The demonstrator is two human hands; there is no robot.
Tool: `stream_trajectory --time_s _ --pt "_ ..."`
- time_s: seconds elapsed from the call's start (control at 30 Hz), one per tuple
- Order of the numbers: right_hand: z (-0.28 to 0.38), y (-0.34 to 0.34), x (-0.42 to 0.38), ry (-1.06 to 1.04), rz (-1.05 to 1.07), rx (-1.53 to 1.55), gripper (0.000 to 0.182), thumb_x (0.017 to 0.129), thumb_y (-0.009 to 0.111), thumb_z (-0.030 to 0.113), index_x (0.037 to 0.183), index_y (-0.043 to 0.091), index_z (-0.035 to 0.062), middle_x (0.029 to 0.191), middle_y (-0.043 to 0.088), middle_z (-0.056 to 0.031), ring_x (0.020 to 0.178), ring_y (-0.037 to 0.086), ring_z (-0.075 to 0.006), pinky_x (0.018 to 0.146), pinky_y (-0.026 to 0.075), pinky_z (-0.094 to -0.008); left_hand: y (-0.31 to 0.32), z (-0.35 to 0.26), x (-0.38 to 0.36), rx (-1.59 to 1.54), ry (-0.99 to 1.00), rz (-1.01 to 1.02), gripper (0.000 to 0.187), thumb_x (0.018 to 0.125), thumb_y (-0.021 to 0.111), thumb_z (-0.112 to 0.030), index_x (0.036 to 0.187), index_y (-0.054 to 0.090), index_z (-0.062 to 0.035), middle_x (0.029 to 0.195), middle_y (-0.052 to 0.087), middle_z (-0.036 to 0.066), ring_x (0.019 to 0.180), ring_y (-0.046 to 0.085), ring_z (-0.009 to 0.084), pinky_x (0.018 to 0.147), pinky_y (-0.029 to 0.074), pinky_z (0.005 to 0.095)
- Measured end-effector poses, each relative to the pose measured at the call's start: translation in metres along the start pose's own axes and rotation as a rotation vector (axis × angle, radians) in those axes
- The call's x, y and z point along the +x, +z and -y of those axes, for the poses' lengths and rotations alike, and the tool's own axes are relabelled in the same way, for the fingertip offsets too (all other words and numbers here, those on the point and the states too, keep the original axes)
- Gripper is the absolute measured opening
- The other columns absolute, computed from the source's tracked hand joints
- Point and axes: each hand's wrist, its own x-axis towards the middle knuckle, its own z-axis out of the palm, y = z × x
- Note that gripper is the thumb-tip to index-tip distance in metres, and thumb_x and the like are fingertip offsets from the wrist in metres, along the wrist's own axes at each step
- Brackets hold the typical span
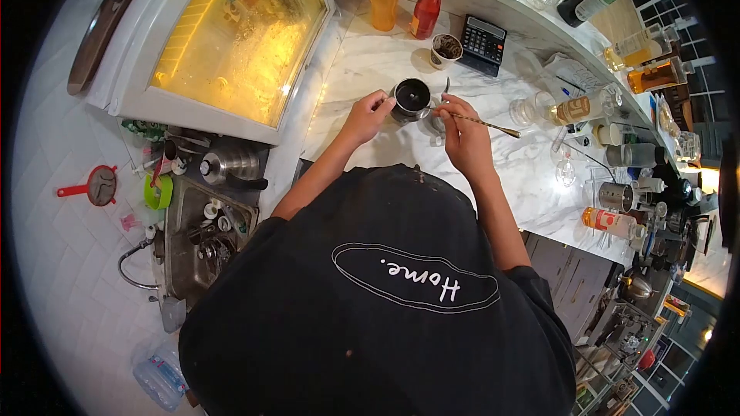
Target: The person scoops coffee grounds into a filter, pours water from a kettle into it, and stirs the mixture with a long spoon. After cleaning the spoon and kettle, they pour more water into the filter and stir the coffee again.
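My left hand (364,119) is closed on the near left side of a small cup (412,97), which holds dark liquid and stands over the marble counter. Between the fingers of my right hand (467,135) is a long bar spoon (490,125) with a twisted shaft. One end of the spoon points out to the right, and the other lies close to the cup's right rim. A small tub (446,49) with dark brown contents sits just beyond the cup. Farther right lies a black calculator (483,45).
An orange bottle (383,3) and a red pump bottle (428,1) stand at the back. The lit display case (223,112) borders the counter on the left, above a steel sink (185,219). Glasses and several bottles, including a syrup bottle (583,107), line the right side.
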Motion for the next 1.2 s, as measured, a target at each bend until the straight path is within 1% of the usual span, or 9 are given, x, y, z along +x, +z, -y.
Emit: stream_trajectory --time_s 0.23,0.3,0.4,0.67,0.7,0.8,1.03,1.13,1.2 --pt "-0.003 -0.002 0.002 0.0 -0.024 -0.015 0.012 0.099 0.06 0.005 0.1 0.071 0.0008 0.11 0.073 -0.0131 0.122 0.064 -0.0334 0.099 0.051 -0.0434 0.0 -0.003 -0.003 0.04 0.016 -0.03 0.031 0.101 0.065 -0.031 0.089 0.06 -0.0029 0.07 0.05 0.0 0.067 0.044 0.0098 0.063 0.04 0.0302" --pt "0.005 0.001 0.004 -0.049 -0.011 -0.015 0.015 0.102 0.058 0.004 0.098 0.072 -0.0008 0.105 0.073 -0.013 0.122 0.065 -0.0332 0.098 0.051 -0.0422 0.001 -0.002 -0.002 0.032 0.011 -0.012 0.031 0.103 0.063 -0.031 0.087 0.059 -0.0044 0.072 0.051 -0.002 0.069 0.045 0.0079 0.064 0.04 0.0282" --pt "-0.005 -0.002 0.009 -0.014 -0.037 -0.068 0.015 0.101 0.058 0.003 0.098 0.072 -0.0004 0.105 0.073 -0.0124 0.122 0.065 -0.0335 0.099 0.051 -0.0424 0.003 0.0 -0.004 0.014 -0.005 -0.007 0.031 0.103 0.062 -0.031 0.086 0.059 -0.0051 0.073 0.052 -0.003 0.069 0.046 0.0069 0.064 0.039 0.027" --pt "0.003 -0.002 0.007 -0.03 0.028 -0.043 0.013 0.101 0.059 0.005 0.101 0.072 0.0014 0.109 0.074 -0.01 0.122 0.065 -0.0329 0.1 0.05 -0.0424 0.002 -0.001 -0.003 0.04 0.016 0.003 0.029 0.104 0.061 -0.029 0.087 0.059 -0.0052 0.073 0.053 -0.003 0.07 0.046 0.0072 0.065 0.04 0.0272" --pt "0.0 0.0 0.007 -0.031 0.034 -0.028 0.013 0.097 0.063 0.005 0.106 0.071 0.0036 0.116 0.072 -0.0098 0.121 0.064 -0.0295 0.103 0.047 -0.043 0.003 0.0 -0.003 0.024 0.017 0.005 0.029 0.104 0.06 -0.029 0.087 0.06 -0.0051 0.074 0.053 -0.003 0.07 0.047 0.0073 0.065 0.04 0.0273" --pt "-0.005 -0.006 0.007 -0.022 -0.017 -0.111 0.013 0.097 0.063 0.005 0.107 0.071 0.0032 0.117 0.072 -0.0109 0.119 0.065 -0.0296 0.102 0.047 -0.0428 0.003 0.001 -0.004 0.011 0.017 -0.006 0.029 0.104 0.06 -0.028 0.088 0.06 -0.0048 0.074 0.052 -0.003 0.071 0.046 0.0073 0.065 0.039 0.0273" --pt "-0.004 -0.012 0.009 -0.029 0.047 -0.047 0.013 0.098 0.062 0.007 0.107 0.072 0.0044 0.119 0.072 -0.0133 0.114 0.066 -0.0331 0.1 0.047 -0.0429 0.001 -0.001 -0.004 0.028 0.022 0.011 0.028 0.105 0.06 -0.028 0.09 0.06 -0.004 0.076 0.05 -0.003 0.072 0.044 0.0077 0.065 0.039 0.0276" --pt "-0.01 -0.011 0.012 0.082 0.037 -0.063 0.013 0.099 0.062 0.008 0.107 0.072 0.0052 0.12 0.072 -0.0136 0.112 0.066 -0.034 0.1 0.048 -0.0436 0.004 0.002 -0.004 0.025 0.07 -0.031 0.032 0.102 0.062 -0.032 0.092 0.061 -0.0015 0.072 0.054 0.004 0.069 0.047 0.0137 0.067 0.043 0.0321" --pt "-0.007 -0.01 0.01 0.071 0.031 -0.045 0.015 0.101 0.06 0.009 0.107 0.073 0.0045 0.119 0.073 -0.0137 0.112 0.066 -0.0343 0.099 0.049 -0.043 0.002 0.003 -0.004 0.042 0.06 -0.025 0.033 0.103 0.062 -0.032 0.092 0.061 -0.0012 0.072 0.054 0.005 0.069 0.048 0.014 0.068 0.044 0.0322"
